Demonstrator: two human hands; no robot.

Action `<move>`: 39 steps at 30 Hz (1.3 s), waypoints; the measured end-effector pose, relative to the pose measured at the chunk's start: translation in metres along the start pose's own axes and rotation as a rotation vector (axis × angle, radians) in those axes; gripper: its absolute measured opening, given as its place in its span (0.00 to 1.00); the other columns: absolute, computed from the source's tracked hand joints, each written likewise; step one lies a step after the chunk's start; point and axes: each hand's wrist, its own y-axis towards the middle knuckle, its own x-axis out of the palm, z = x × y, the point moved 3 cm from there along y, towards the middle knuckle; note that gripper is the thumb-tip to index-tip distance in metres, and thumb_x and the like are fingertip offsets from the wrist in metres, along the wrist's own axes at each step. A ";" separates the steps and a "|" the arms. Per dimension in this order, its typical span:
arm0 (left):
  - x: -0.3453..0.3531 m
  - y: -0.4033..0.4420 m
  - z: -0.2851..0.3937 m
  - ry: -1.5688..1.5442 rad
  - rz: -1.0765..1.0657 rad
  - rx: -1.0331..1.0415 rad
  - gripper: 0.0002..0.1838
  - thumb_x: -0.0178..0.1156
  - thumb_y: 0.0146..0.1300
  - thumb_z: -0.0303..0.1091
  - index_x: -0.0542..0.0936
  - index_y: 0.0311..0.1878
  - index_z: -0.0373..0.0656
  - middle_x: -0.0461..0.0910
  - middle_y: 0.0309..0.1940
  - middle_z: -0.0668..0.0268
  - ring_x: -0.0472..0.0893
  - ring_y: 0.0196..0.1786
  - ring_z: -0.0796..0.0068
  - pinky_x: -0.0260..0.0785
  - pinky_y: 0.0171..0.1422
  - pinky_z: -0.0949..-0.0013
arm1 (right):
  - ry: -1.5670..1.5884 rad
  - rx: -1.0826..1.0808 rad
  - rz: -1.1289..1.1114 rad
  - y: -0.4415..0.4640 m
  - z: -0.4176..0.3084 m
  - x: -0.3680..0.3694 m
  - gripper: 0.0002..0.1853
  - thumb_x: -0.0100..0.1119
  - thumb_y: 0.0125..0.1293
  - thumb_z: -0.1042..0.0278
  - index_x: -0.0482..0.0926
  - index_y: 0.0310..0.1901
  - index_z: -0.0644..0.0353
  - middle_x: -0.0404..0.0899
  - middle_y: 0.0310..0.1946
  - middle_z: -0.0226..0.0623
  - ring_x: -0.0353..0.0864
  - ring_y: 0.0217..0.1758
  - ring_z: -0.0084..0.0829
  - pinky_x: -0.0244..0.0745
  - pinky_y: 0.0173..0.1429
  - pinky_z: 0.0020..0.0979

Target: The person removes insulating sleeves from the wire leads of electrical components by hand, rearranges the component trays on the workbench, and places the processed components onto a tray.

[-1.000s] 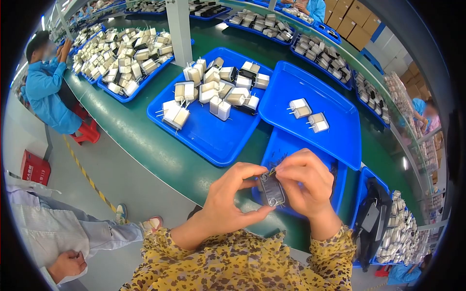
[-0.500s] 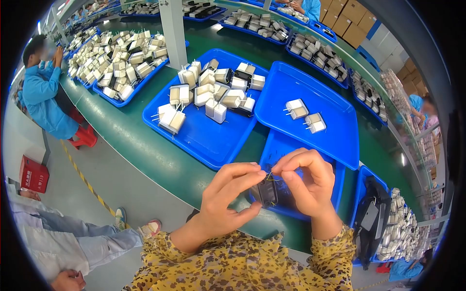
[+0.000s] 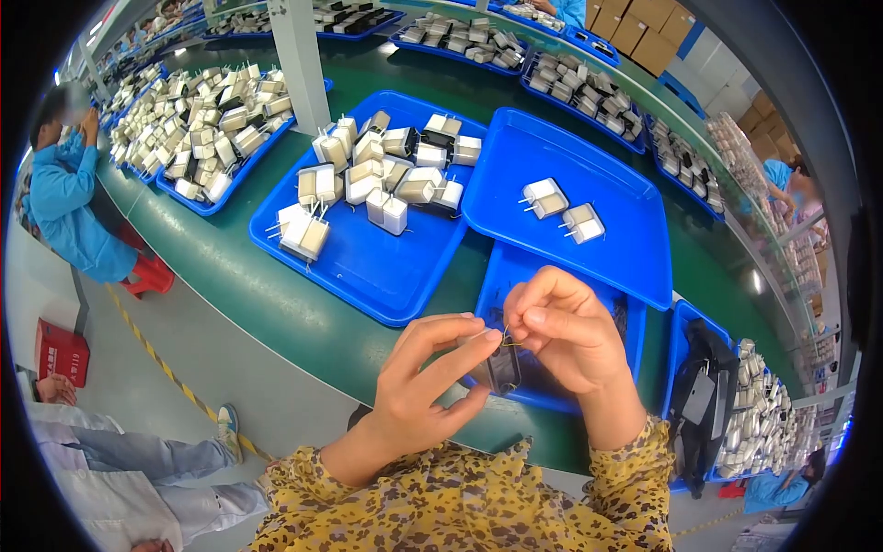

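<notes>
Low in front of me, my left hand (image 3: 423, 382) grips a dark, box-shaped adapter piece (image 3: 503, 370) between thumb and fingers. Thin yellow wires (image 3: 511, 343) stick out of its top end. My right hand (image 3: 572, 336) pinches at these wires with thumb and forefinger, close to my left fingertips. Fingers partly hide the piece. Beneath both hands lies a lower blue tray (image 3: 492, 281) with small dark scraps in it. Above it, an overlapping blue tray (image 3: 607, 189) carries two white plug adapters (image 3: 564, 211) with metal prongs.
Left of centre, a blue tray (image 3: 368, 285) bears several white and black adapters. A heaped tray (image 3: 225, 198) stands farther left by a grey post (image 3: 296, 64). Right, a black bag-like item (image 3: 699, 405) lies beside more adapters. A seated person in blue (image 3: 69, 202) is at far left.
My view has shifted slightly, so trays appear farther left. My right hand's fingers have curled closer together at the wires. My left hand keeps its hold on the adapter piece.
</notes>
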 end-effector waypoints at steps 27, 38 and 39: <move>0.002 0.001 0.002 0.048 -0.006 0.001 0.33 0.72 0.39 0.18 0.84 0.55 0.42 0.79 0.51 0.57 0.82 0.50 0.56 0.78 0.51 0.61 | 0.112 0.036 0.019 0.002 0.009 0.001 0.07 0.66 0.64 0.78 0.79 0.42 0.59 0.83 0.38 0.32 0.80 0.40 0.21 0.72 0.46 0.23; -0.002 0.006 0.007 0.036 -0.029 0.009 0.35 0.70 0.38 0.19 0.82 0.59 0.39 0.80 0.52 0.56 0.81 0.50 0.55 0.78 0.50 0.61 | -0.297 -0.155 0.006 -0.003 -0.004 0.006 0.08 0.66 0.64 0.80 0.80 0.43 0.62 0.83 0.39 0.30 0.82 0.41 0.21 0.75 0.48 0.22; -0.003 0.006 0.007 0.035 -0.030 0.007 0.35 0.70 0.38 0.19 0.82 0.59 0.39 0.80 0.52 0.56 0.81 0.50 0.55 0.78 0.50 0.61 | -0.297 -0.154 0.008 -0.004 -0.006 0.007 0.08 0.66 0.64 0.80 0.80 0.43 0.62 0.83 0.39 0.30 0.82 0.41 0.21 0.75 0.48 0.22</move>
